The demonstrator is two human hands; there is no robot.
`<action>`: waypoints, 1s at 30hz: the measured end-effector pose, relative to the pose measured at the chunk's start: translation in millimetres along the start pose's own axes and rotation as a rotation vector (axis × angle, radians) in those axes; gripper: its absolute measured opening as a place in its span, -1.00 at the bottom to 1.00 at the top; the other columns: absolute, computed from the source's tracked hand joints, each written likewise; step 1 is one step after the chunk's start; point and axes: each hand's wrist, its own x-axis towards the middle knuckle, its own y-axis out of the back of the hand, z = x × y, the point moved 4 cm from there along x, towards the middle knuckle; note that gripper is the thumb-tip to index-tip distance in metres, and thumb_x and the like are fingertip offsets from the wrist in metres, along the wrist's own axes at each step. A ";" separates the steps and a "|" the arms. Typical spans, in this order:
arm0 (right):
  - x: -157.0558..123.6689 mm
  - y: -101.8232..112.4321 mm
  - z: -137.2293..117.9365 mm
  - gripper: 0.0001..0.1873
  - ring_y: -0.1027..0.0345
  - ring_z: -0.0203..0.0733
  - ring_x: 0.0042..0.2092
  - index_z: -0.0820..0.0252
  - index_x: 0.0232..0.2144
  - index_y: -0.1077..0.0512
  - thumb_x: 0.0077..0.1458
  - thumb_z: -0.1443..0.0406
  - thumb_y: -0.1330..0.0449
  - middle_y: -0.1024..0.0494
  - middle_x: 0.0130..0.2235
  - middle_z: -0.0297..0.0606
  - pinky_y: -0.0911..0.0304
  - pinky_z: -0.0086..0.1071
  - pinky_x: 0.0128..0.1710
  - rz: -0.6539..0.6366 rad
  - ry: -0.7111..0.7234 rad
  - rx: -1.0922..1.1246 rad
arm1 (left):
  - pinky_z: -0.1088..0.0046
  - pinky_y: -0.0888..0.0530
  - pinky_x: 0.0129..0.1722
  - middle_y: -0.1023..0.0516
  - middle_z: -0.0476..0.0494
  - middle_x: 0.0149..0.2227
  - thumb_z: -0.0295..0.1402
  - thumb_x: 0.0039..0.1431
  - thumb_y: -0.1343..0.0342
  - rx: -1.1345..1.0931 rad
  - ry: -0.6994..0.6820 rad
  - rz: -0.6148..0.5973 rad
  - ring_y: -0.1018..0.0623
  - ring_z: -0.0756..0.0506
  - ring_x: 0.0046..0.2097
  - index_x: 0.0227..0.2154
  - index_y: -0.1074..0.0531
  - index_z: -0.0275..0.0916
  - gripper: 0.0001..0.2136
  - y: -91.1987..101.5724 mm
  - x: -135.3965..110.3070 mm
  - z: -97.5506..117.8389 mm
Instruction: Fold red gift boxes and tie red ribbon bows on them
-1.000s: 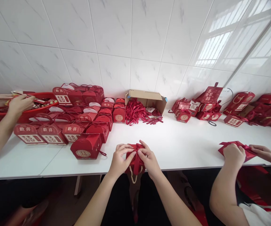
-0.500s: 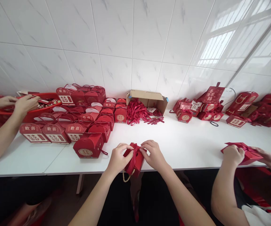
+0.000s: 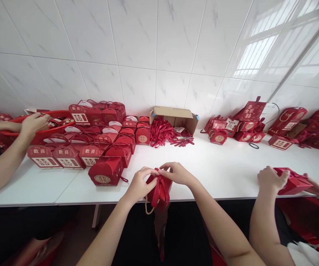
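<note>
At the table's front edge a small red gift box [image 3: 165,183] with a twisted cord handle [image 3: 149,207] stands between my hands. A dark red ribbon [image 3: 156,193] is at its top, its tails hanging down the near side. My left hand [image 3: 142,184] pinches the ribbon from the left. My right hand [image 3: 176,173] reaches over the top, thumb and fingers closed on the ribbon close to my left fingertips. The knot itself is partly hidden by my fingers.
Rows of red boxes [image 3: 67,157] stand left, one red box [image 3: 106,171] nearest me. A cardboard box [image 3: 173,112] spills ribbons [image 3: 162,131] by the wall. A co-worker's hand [image 3: 36,123] is over a red basin [image 3: 65,127]; another's hand [image 3: 272,179] holds a red box [image 3: 294,183].
My right hand has shifted left over the box top, towards my left fingertips. The ribbon tails now hang more downward. At right, the co-worker's box has been turned.
</note>
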 end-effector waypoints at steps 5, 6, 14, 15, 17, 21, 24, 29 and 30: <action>0.6 -3.2 5.9 -0.89 -0.31 -0.34 -0.46 0.24 -0.45 -0.41 0.00 0.28 -0.22 -0.49 -0.44 -0.33 -0.22 -0.47 -0.47 -0.026 -0.028 0.152 | 0.37 -0.46 -0.14 -0.54 -0.09 -0.32 -0.46 0.03 -0.08 0.032 0.014 -0.045 -0.53 -0.08 -0.23 -0.37 -0.51 -0.19 -0.87 1.2 1.0 -1.0; -2.3 -2.3 5.2 -0.90 -0.31 -0.34 -0.45 0.23 -0.42 -0.39 -0.01 0.30 -0.23 -0.48 -0.44 -0.35 -0.23 -0.47 -0.48 -0.014 -0.008 0.171 | 0.37 -0.45 -0.14 -0.54 -0.08 -0.32 -0.45 0.03 -0.09 0.034 0.015 -0.048 -0.53 -0.08 -0.23 -0.37 -0.50 -0.19 -0.88 1.3 1.0 -1.0; -30.6 -4.8 -6.1 -0.57 -0.33 -0.29 -0.27 0.04 -0.12 -0.48 0.13 0.52 0.04 -0.37 -0.24 -0.26 -0.36 -0.34 -0.25 -0.016 0.460 -0.100 | 0.35 -0.47 -0.14 -0.56 -0.07 -0.32 -0.46 0.03 -0.09 0.022 0.003 -0.065 -0.54 -0.09 -0.23 -0.36 -0.51 -0.18 -0.87 3.0 2.8 -3.2; -32.5 -7.3 -4.7 -0.52 -0.32 -0.29 -0.28 0.01 -0.07 -0.47 0.13 0.53 0.05 -0.34 -0.24 -0.26 -0.36 -0.35 -0.27 -0.023 0.488 -0.143 | 0.35 -0.48 -0.14 -0.56 -0.07 -0.32 -0.46 0.04 -0.09 0.018 0.001 -0.068 -0.54 -0.09 -0.23 -0.34 -0.51 -0.18 -0.86 3.2 3.1 -4.7; -34.9 -11.9 -2.1 -0.46 -0.28 -0.28 -0.28 -0.03 -0.03 -0.45 0.10 0.57 0.05 -0.31 -0.25 -0.26 -0.35 -0.37 -0.30 -0.009 0.527 -0.230 | 0.35 -0.48 -0.13 -0.56 -0.07 -0.30 -0.44 0.05 -0.10 0.012 0.002 -0.076 -0.54 -0.09 -0.22 -0.31 -0.52 -0.17 -0.85 3.3 3.9 -7.9; -36.5 -19.1 -0.1 -0.45 -0.24 -0.23 -0.26 0.00 -0.01 -0.45 0.08 0.58 0.01 -0.29 -0.26 -0.24 -0.31 -0.37 -0.28 0.017 0.538 -0.365 | 0.35 -0.47 -0.08 -0.57 -0.08 -0.24 -0.44 0.07 -0.12 0.022 0.026 -0.104 -0.54 -0.10 -0.16 -0.24 -0.53 -0.14 -0.80 3.9 5.7 -11.5; -36.8 -23.3 -0.3 -0.49 -0.20 -0.21 -0.25 0.01 -0.01 -0.45 0.09 0.55 -0.02 -0.26 -0.28 -0.24 -0.29 -0.36 -0.27 0.014 0.560 -0.425 | 0.34 -0.45 -0.06 -0.58 -0.10 -0.21 -0.42 0.08 -0.13 0.046 0.029 -0.130 -0.54 -0.11 -0.13 -0.19 -0.53 -0.12 -0.78 4.5 7.2 -8.2; -37.2 -25.3 1.4 -0.51 -0.14 -0.21 -0.23 -0.04 -0.10 -0.51 0.09 0.56 -0.04 -0.18 -0.29 -0.26 -0.27 -0.35 -0.24 0.020 0.573 -0.379 | 0.26 -0.38 -0.01 -0.59 -0.09 -0.23 -0.42 0.15 -0.06 0.137 -0.061 -0.121 -0.51 -0.13 -0.13 -0.18 -0.54 -0.08 -0.77 7.8 11.3 2.2; -37.3 -24.9 2.0 -0.53 -0.13 -0.23 -0.23 -0.04 -0.13 -0.53 0.09 0.56 -0.04 -0.17 -0.29 -0.27 -0.28 -0.36 -0.23 0.017 0.565 -0.342 | 0.25 -0.38 -0.02 -0.59 -0.09 -0.25 -0.41 0.16 -0.04 0.158 -0.070 -0.108 -0.51 -0.14 -0.14 -0.19 -0.54 -0.08 -0.77 9.2 12.2 3.0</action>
